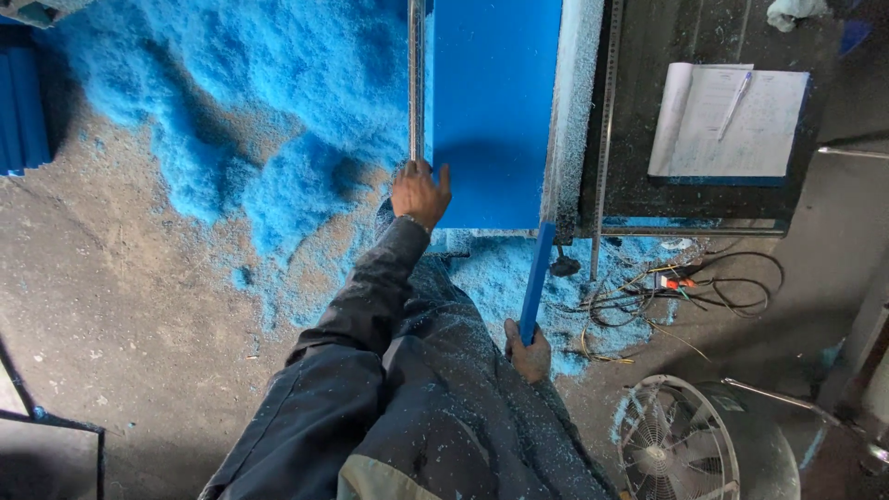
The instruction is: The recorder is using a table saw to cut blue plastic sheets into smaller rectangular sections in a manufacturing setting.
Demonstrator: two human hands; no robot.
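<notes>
A worker in a dark, dust-flecked jacket stands at a saw table [593,111], both hands busy with blue plastic stock. The left hand [419,193] is pressed against the near edge of a broad blue panel [491,102] that lies flat on the table, fingers spread and bent over the panel's corner just beside a thin metal rail [416,79] running away from the worker. The right hand [529,352] is closed around the lower end of a narrow blue strip [538,278], which slants up from the grip to the panel's right near corner, where its top end meets the table's edge.

Pale blue shavings [250,102] lie heaped across the concrete floor [120,315] to the left and scattered under the table, with more dusting the worker's sleeves and trousers. To the right, on a dark surface, rests a clipboard of papers [732,120] with a pen [736,104] lying on top. Below it a tangle of cables [685,287] sprawls over the floor, and a round fan [676,444] in a wire cage stands near the worker's right side. Stacked blue bars [20,111] show at the far left edge.
</notes>
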